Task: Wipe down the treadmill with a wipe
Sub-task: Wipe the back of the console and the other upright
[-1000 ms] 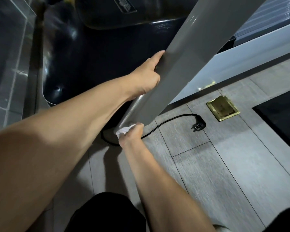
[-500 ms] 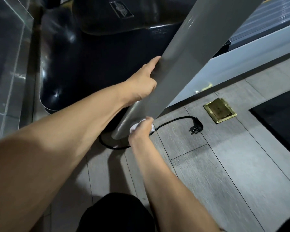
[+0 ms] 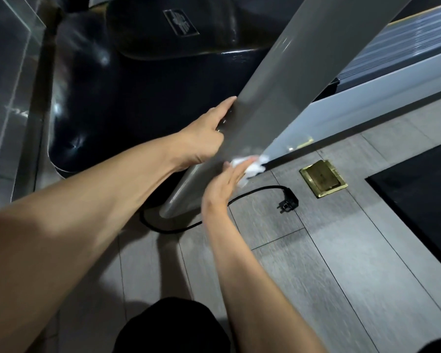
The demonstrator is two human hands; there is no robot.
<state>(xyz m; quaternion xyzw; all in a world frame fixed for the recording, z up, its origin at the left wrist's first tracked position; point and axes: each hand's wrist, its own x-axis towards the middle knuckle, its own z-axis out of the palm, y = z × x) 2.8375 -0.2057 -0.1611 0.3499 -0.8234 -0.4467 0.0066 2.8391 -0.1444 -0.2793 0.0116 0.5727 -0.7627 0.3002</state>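
White wipe, crumpled, pressed against the lower part of the treadmill's grey upright post, near where the post meets the pale side rail. The right hand holds the wipe to the post with its fingers extended flat over it; part of the wipe bunches out beyond the fingertips. The left hand grasps the far edge of the same post higher up, forefinger extended along the edge, the remaining fingers curled around it. The post slants from upper right to its rounded foot on the floor. Behind it lies the glossy dark motor cover bearing a small label plate. A black power cord loops round the foot of the post and ends in an unplugged plug on the grey plank floor. Just beyond the plug sits a closed brass floor socket, and a dark mat lies at right.
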